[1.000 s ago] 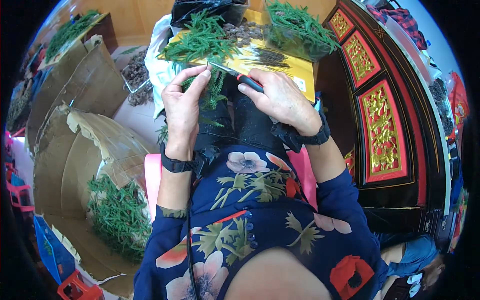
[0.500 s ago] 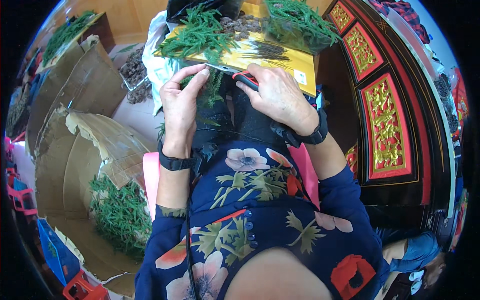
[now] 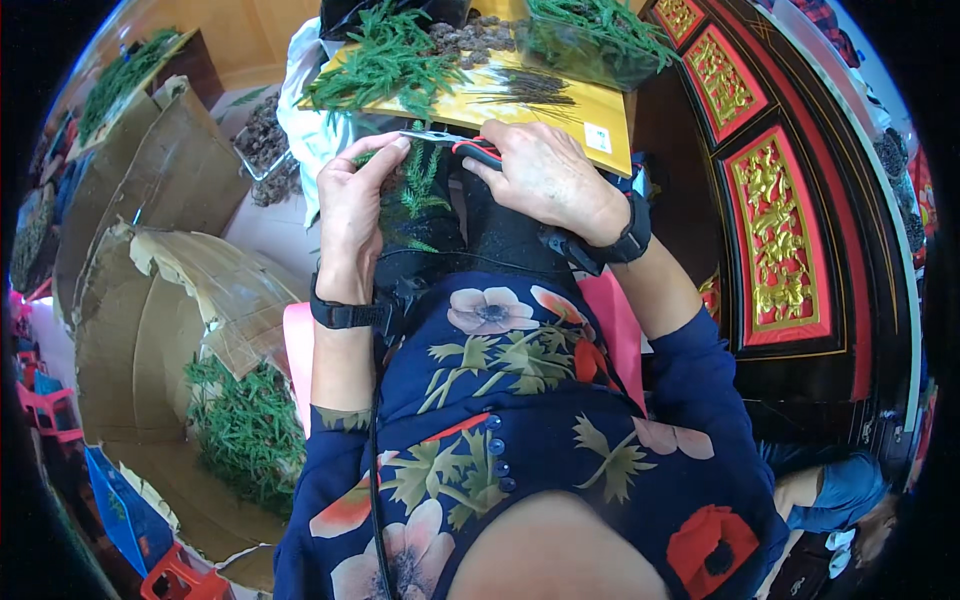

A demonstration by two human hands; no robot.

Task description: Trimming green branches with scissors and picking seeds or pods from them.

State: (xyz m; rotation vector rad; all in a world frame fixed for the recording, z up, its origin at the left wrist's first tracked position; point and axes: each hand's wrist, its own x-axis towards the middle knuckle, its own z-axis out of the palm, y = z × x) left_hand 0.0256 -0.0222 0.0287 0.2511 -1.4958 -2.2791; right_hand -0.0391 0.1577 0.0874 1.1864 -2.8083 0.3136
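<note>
My right hand is wrapped round needle-nose pliers with red and black handles. Their jaws point left and reach the fingertips of my left hand. That hand pinches a green artificial pine sprig, which hangs down over my lap; where its stem meets the jaws is too small to make out. Just beyond my hands, a yellow board bears a pile of green sprigs, thin dark wires and brown pine cones.
A clear bin of greenery stands at the board's far right. To my left is a torn cardboard box with more sprigs inside. Pine cones lie in a wire-rimmed holder. A carved dark cabinet closes off the right.
Both hands, with the pliers and sprig, have shifted slightly left in view. The pliers lie a little flatter, and the sprig shows more fully below them.
</note>
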